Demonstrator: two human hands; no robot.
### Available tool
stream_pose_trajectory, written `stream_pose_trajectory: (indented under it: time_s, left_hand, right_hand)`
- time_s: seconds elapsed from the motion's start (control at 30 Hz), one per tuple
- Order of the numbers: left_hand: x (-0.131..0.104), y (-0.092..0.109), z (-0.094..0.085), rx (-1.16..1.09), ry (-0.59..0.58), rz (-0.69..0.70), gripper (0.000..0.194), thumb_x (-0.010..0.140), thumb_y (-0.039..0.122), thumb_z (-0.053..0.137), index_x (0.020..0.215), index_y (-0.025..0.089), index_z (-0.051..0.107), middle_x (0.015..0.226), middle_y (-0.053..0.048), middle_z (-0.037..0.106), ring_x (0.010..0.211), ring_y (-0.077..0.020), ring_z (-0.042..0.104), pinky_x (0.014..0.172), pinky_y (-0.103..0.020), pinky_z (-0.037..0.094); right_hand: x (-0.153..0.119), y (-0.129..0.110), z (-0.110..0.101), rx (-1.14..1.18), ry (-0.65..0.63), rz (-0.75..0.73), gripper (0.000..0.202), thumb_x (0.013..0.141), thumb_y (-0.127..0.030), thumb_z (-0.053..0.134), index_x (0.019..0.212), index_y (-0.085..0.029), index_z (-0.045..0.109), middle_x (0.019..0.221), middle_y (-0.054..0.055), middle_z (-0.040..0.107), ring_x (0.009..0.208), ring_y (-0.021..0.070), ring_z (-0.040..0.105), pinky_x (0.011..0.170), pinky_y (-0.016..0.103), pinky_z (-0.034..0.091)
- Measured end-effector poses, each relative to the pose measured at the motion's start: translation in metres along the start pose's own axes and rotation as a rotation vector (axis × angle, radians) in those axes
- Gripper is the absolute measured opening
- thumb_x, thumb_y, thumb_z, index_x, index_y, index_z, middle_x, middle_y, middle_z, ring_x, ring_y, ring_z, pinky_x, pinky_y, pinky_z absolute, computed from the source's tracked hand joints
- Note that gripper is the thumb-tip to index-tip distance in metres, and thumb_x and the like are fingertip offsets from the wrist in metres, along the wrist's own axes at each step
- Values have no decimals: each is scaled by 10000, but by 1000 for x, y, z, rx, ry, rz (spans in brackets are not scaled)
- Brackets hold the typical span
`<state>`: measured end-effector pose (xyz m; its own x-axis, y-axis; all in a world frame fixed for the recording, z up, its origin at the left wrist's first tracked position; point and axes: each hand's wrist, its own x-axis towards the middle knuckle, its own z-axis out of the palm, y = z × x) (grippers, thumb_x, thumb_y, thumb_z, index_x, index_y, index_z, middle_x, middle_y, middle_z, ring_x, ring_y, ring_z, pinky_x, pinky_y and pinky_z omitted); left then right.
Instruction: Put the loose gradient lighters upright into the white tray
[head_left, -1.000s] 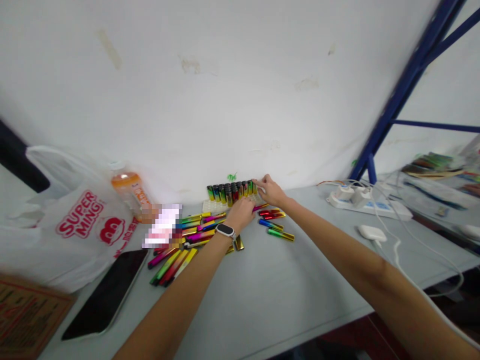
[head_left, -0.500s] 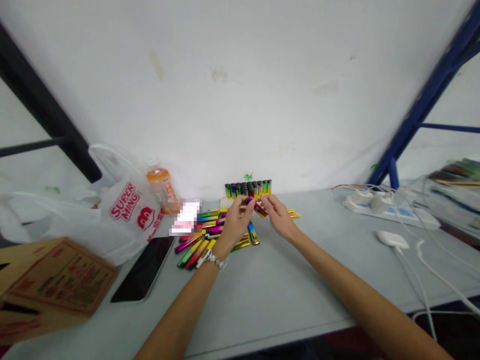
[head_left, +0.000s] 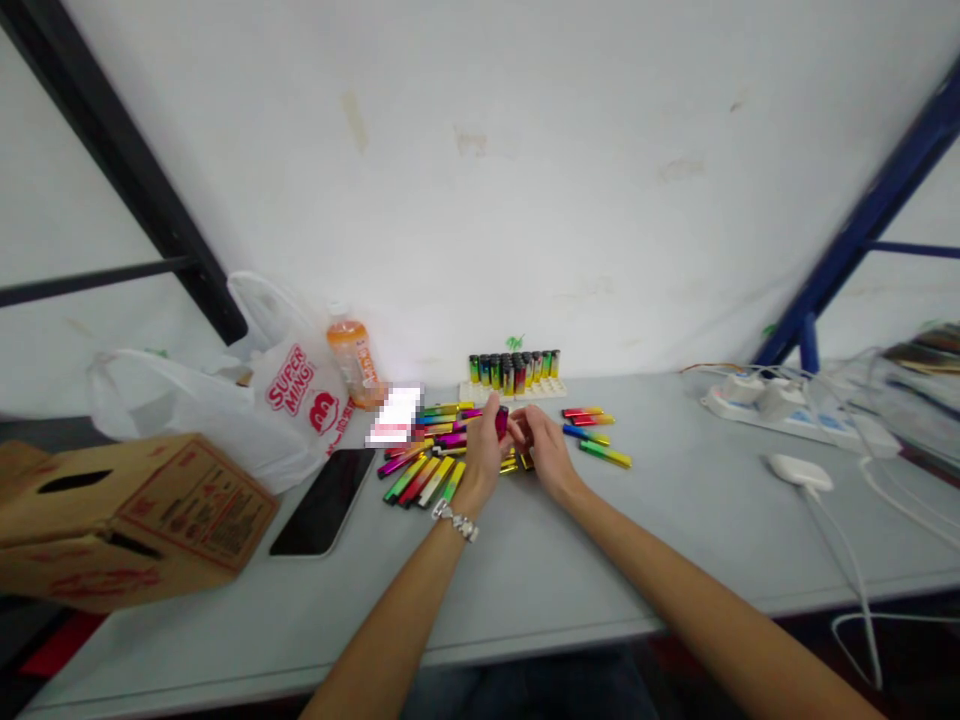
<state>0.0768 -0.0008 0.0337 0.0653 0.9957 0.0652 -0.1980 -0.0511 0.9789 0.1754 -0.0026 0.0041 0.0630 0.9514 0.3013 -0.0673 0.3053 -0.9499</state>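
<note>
Magenta tube [head_left: 502,422] is gripped by the left hand [head_left: 484,452] over the bench [head_left: 555,580], in front of upright tubes [head_left: 509,377] lined along the back edge; whether anything is grasped by the curled right hand [head_left: 546,448] cannot be told.

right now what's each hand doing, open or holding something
Left hand: closed, holding a magenta stick.
Right hand: fingers curled close beside it; whether they grip anything cannot be told.
</note>
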Motion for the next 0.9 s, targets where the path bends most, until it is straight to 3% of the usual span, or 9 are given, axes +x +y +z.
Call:
stream_pose_trajectory:
  time_s: [0.2,0.3,0.47,0.57,0.8,0.9]
  left_hand:
    - [2,0,4,81,150,54,551,875,510,440,415,210,394,387,24,386,380,-99,368,422,-240,283]
    - [2,0,3,34,133,28,538,884,533,419,453,211,391,396,31,386,390,-100,382,424,-229,294]
    - [-3,2,1,-125,41,-89,615,838,712,392,480,212,377,378,42,350,363,-90,368,399,-212,287]
    - [-2,0,2,-121,40,-81,623,817,733,416,480,210,380,375,46,347,359,-84,358,398,-210,281]
    - [8,-12,-1,157,184,73,479,889,432,401,463,212,389,417,31,409,401,-104,393,431,-233,296]
    - [8,-11,-1,146,182,71,456,886,427,411,486,211,383,437,35,417,416,-102,390,433,-231,293]
  right_hand:
    - [-3,-2,-1,26,-58,36,533,876,-706,436,762,-212,602,580,-22,483,514,139,418,483,265,333]
    - [-4,-2,0,23,-89,24,525,880,-697,444,768,-210,605,601,-22,480,530,136,416,491,263,328]
    - [-5,-4,0,2,-80,20,537,883,-700,433,825,-205,631,606,-22,486,540,136,428,494,259,335]
    - [-6,-7,0,0,-76,3,525,879,-702,436,817,-215,622,616,-20,495,547,141,438,497,261,346]
    - [-7,-9,0,-29,-94,-32,483,906,-673,422,751,-234,551,597,-29,451,534,146,402,498,269,345]
    - [-7,-8,-2,-66,-91,-55,463,926,-644,409,747,-233,526,628,-25,458,564,149,417,531,275,367]
